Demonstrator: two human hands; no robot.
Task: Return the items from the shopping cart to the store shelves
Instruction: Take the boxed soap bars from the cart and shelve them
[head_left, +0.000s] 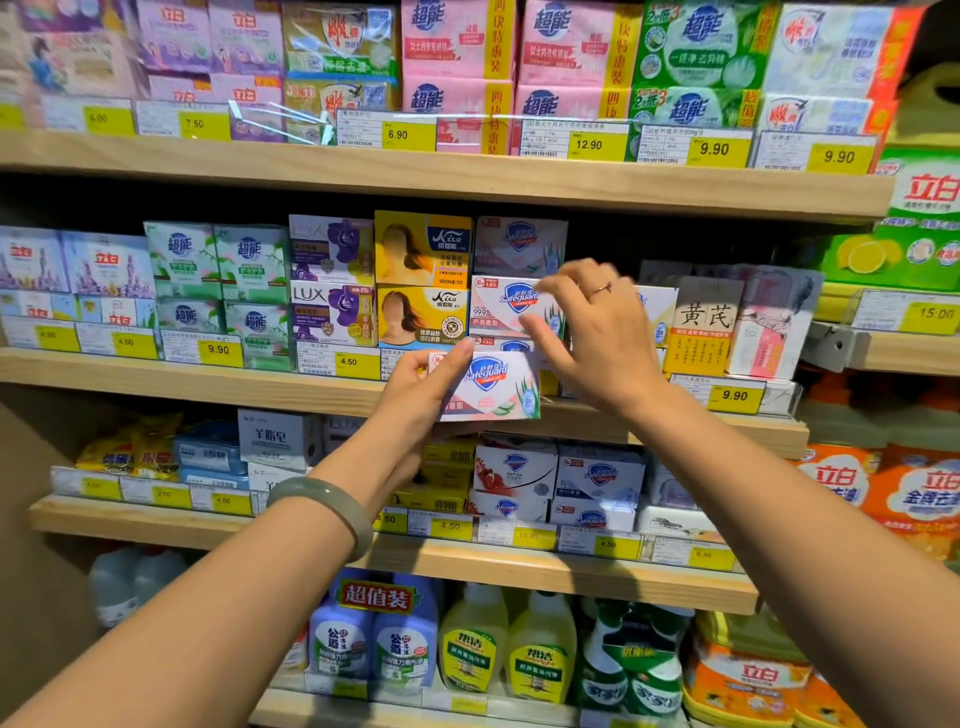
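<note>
Head view: a Safeguard soap box goes back among its own kind on the middle shelf.

The left hand (415, 384) has its fingers clamped on the Safeguard soap box (491, 387), held just in front of the middle shelf (208, 376) and below the matching Safeguard stack (511, 306). The right hand (592, 332) has its fingers loosely spread and grasps nothing, touching or hovering at that stack; which one cannot be told. A good placement probably means steadying the stack, then sliding the box in level with its label facing out. The shopping cart is out of frame, the right hand hides the slot behind it, and the small print on the price tags is unreadable.
</note>
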